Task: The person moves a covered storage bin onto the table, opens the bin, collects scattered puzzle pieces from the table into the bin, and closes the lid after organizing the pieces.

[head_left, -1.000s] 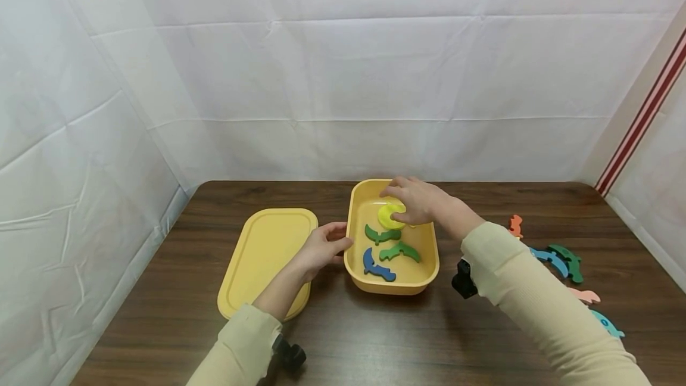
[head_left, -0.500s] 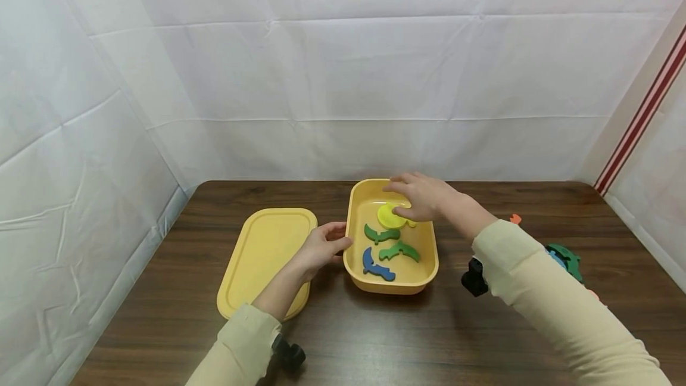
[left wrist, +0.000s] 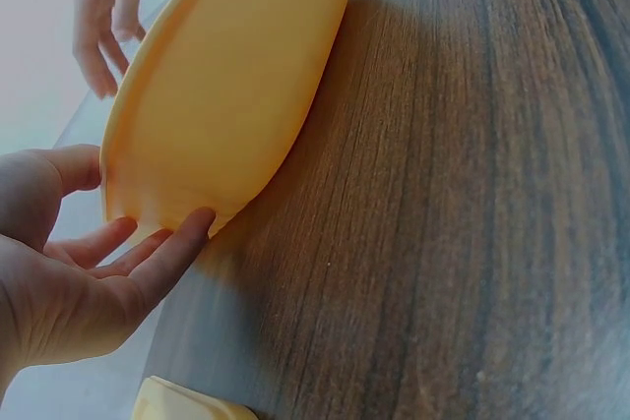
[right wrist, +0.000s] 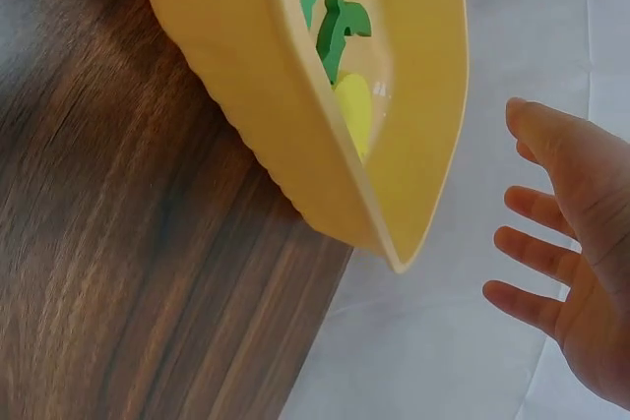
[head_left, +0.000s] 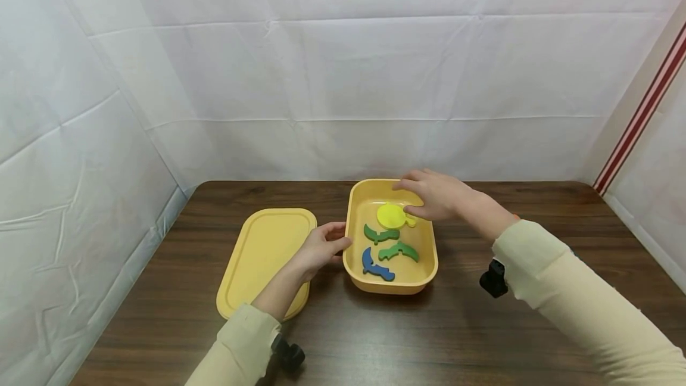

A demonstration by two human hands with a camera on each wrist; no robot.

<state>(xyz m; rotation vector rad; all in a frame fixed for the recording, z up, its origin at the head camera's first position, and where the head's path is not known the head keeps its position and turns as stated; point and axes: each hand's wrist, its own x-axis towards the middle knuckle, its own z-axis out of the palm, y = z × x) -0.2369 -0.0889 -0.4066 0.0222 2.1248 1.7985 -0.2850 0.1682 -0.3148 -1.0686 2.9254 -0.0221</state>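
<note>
My left hand [head_left: 320, 247] holds the left edge of a yellow plastic box [head_left: 390, 290]. The left wrist view has its thumb at the rim and fingertips against the outer wall. My right hand [head_left: 436, 194] hovers over the far right corner, fingers spread and nothing between them; in the right wrist view it is apart from the box. Inside lie a round yellow piece [head_left: 390, 217] with a small tab, two curved green pieces, one farther back [head_left: 382, 234] and one nearer [head_left: 399, 251], and a curved blue piece [head_left: 377, 265].
A flat yellow lid [head_left: 266, 261] lies on the dark wooden table [head_left: 370, 341], left of the box. White sheeting [head_left: 343, 76] rises behind the table. A sliver of orange [head_left: 517, 217] shows beyond the right sleeve [head_left: 584, 302], which covers much of the table's right side.
My right hand has drawn back rightward from the round yellow piece, uncovering it. The right forearm now hides the coloured pieces on the right. The left hand and box stay nearly still.
</note>
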